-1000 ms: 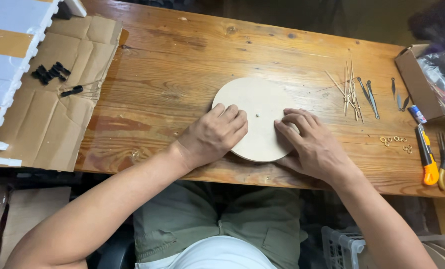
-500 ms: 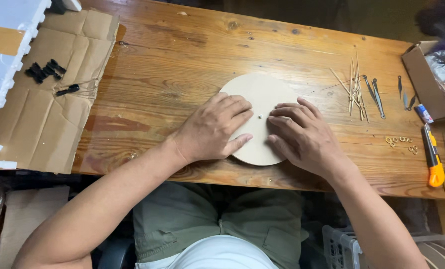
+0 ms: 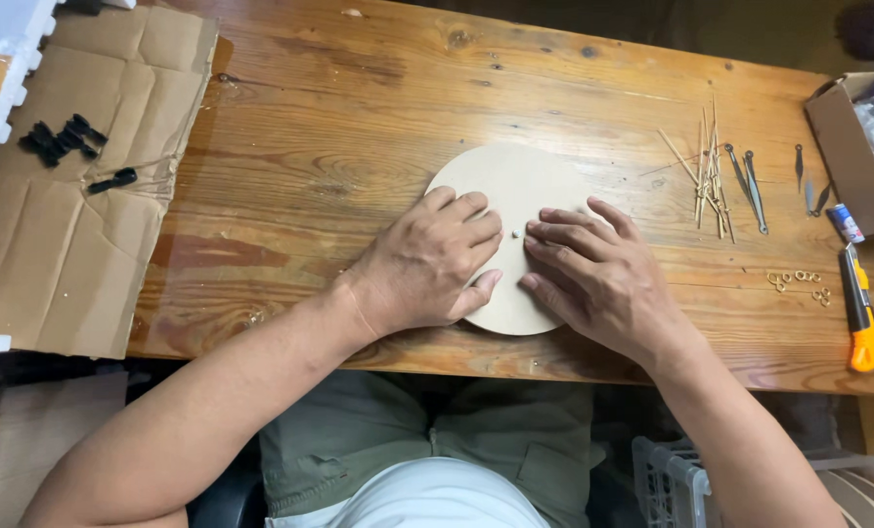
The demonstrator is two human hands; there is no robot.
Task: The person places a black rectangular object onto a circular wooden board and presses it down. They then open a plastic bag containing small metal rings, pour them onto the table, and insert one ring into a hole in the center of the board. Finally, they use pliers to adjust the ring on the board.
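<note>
A pale round wooden disc (image 3: 515,181) lies flat on the wooden table (image 3: 359,117) in front of me. My left hand (image 3: 427,264) rests palm down on the disc's left part, fingers spread. My right hand (image 3: 593,279) presses flat on its right part, fingertips pointing toward the middle. A tiny peg or hole (image 3: 514,233) shows between the fingertips of both hands. Neither hand grips anything.
Thin wooden sticks (image 3: 708,166) and metal tools (image 3: 747,191) lie right of the disc. Small brass rings (image 3: 797,281), an orange utility knife (image 3: 859,308) and a cardboard box (image 3: 843,147) sit at the right edge. Flattened cardboard (image 3: 75,225) with black clips (image 3: 61,139) covers the left.
Both hands have slid inward over the disc toward its middle. The view has shifted so the disc sits lower and more central.
</note>
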